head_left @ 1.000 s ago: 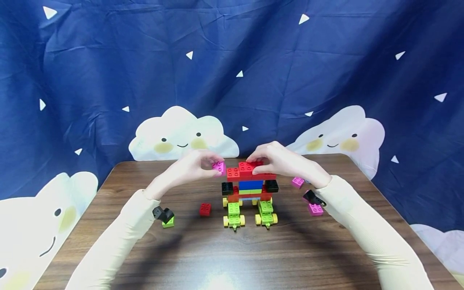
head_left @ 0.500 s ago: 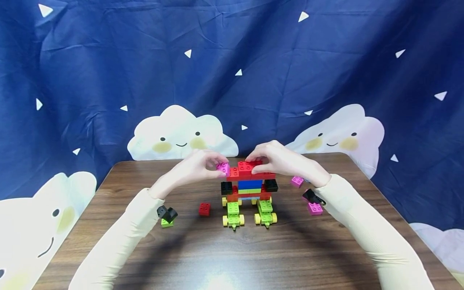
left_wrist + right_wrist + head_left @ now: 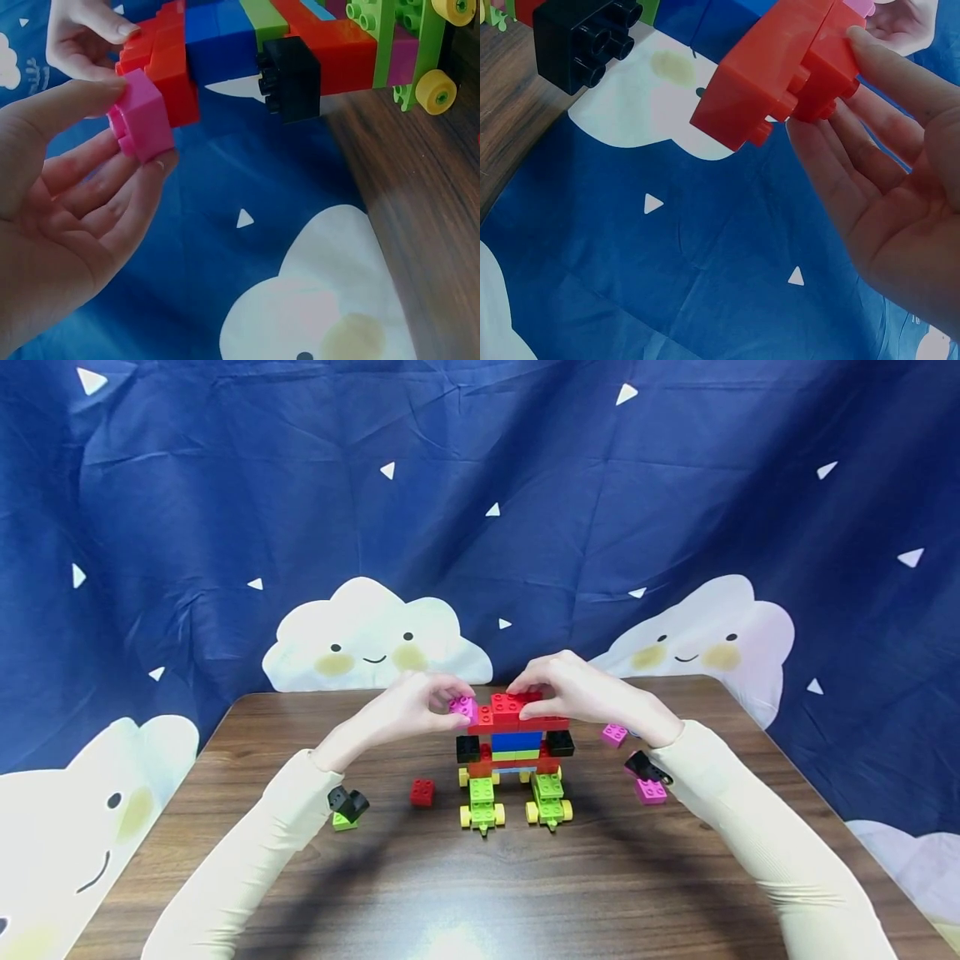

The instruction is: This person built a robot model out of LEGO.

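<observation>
A toy-brick figure stands mid-table in the head view, on two lime-green wheeled bases (image 3: 482,792). Above them come red bricks, a blue section (image 3: 516,742) and a black brick (image 3: 468,748) on each side, topped by a wide red row. My left hand (image 3: 401,706) pinches a pink brick (image 3: 146,116) between thumb and fingers, right at the left end of that red row. Over the top, my right hand (image 3: 581,689) grips the red brick (image 3: 506,707) at the crown with thumb and fingers. In the right wrist view, the red row's other end (image 3: 742,82) sticks out beside the fingers.
Left of the figure lie a loose red brick (image 3: 422,792) and a lime brick (image 3: 345,822), partly behind the left wrist camera. To the right are pink bricks (image 3: 651,792), some near the right wrist. A blue cloud-patterned curtain (image 3: 480,527) hangs behind the wooden table (image 3: 480,877).
My left hand has moved right with the pink brick, from a small gap away up to the red row's left end. The right hand has kept its grip in place.
</observation>
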Motion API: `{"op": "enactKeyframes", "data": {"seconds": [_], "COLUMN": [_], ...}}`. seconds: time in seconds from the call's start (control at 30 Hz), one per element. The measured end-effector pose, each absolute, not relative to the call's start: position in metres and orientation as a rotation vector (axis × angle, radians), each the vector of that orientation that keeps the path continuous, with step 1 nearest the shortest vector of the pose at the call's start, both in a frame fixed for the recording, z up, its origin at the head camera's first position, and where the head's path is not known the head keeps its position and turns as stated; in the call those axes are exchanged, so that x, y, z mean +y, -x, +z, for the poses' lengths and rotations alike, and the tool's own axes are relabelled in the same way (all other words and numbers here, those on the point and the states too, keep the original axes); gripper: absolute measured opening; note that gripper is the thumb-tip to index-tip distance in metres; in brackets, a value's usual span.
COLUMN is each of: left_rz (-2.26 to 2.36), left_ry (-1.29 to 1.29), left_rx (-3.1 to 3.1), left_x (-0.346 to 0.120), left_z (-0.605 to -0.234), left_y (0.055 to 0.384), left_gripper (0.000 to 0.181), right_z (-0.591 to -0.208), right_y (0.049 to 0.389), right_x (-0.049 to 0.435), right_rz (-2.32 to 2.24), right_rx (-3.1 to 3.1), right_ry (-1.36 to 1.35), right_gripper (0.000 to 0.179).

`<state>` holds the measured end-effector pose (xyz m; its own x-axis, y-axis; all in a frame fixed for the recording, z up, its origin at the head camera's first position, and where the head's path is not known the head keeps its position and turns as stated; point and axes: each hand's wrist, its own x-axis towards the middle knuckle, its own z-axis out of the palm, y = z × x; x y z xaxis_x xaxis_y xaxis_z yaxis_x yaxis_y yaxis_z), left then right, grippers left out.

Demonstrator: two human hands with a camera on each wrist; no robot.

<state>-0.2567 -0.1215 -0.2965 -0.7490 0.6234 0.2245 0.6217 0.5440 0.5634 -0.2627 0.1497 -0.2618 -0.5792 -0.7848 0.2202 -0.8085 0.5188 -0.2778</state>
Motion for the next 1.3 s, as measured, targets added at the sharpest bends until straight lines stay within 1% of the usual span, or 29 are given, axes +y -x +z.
{"op": "enactKeyframes", "data": {"seconds": [0.33, 0.57, 0.83, 1.3], "left_rz": [1.015, 1.008, 0.993, 0.812], "left_ry": [-1.105, -1.091, -1.134, -1.242], "left_rx": [2.79, 2.832, 2.819, 2.924], "left_x": [-0.119, -0.115, -0.115, -0.109], "left_z": [-0.301, -0.302, -0.301, -0.301], "left_y": [0.257, 0.257, 0.255, 0.254], "left_gripper": [0.032, 0.03, 0.03, 0.03], "right_z": [-0.263, -0.264, -0.263, -0.263], "right_y": [0.263, 0.263, 0.262, 0.262], "right_x": [0.149, 0.149, 0.148, 0.149], "right_rz": [0.549, 0.546, 0.547, 0.536], "right_rx": [-2.691, -2.69, -2.692, -2.688], "right_ry": [-1.394, -1.393, -1.393, -1.384], "right_gripper": [0.034, 0.034, 0.034, 0.035]}}
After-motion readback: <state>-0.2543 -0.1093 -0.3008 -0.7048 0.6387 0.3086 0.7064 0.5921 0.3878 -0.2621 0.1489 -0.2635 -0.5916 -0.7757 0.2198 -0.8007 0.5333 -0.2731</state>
